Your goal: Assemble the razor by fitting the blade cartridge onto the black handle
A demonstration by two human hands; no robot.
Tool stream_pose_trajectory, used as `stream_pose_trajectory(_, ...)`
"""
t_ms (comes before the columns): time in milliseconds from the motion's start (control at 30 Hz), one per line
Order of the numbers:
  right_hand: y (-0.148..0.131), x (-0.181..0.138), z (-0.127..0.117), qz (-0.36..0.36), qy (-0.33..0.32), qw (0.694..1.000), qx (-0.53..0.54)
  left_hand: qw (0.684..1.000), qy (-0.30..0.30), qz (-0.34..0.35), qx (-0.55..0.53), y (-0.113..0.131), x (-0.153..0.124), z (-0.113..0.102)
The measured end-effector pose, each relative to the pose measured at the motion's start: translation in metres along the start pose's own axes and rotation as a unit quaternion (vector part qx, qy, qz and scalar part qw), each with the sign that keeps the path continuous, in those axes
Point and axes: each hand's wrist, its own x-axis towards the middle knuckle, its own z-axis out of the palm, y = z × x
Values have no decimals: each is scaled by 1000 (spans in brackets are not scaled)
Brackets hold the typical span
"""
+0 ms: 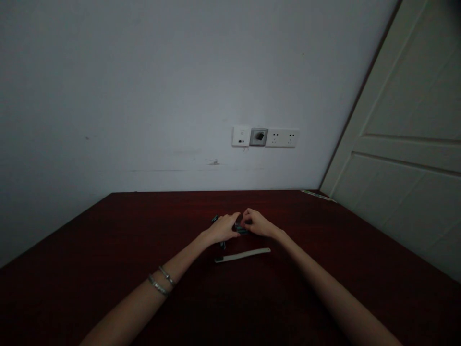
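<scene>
My left hand (223,228) rests low over the table, thumb and fingers curved around the left end of a small blue-grey object (242,230). Its kind is too small and dark to make out. At its right end is my right hand (256,223), thumb and fingertips pinched together; what they hold, if anything, is hidden. A small dark piece with a light edge (215,218) shows just beyond my left hand. Another small dark piece (223,245) pokes out under my left wrist. Nearer to me lies a pale flat strip (245,254) with a dark left end.
The dark red wooden table (162,211) meets a pale wall (162,96) at the back. Wall sockets (282,138) sit above it. To the right stands a panelled white door (403,158). A thin printed strip (319,195) lies along the table's back right edge.
</scene>
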Motion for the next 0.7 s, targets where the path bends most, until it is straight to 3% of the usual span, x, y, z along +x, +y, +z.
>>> stream_pose_trajectory(167, -2, 2, -4, 15, 25, 999, 16, 999, 39, 15, -33, 2, -3, -28)
stream_pose_trajectory(333, -33, 6, 1, 98, 17, 994, -43, 978, 188, 7, -88, -1, -18, -78)
stream_pose_trajectory(433, -62, 9, 13, 117, -16, 986, -119, 968, 232, -20, -91, -9, -30, -97)
stream_pose_trajectory(567, -91, 13, 30, 104, -54, 971, -207, 962, 250, -47, -95, -28, -41, -103)
stream_pose_trajectory(700, -101, 19, 45, 99, -65, 963, -242, 960, 251, -72, -103, -47, -49, -97)
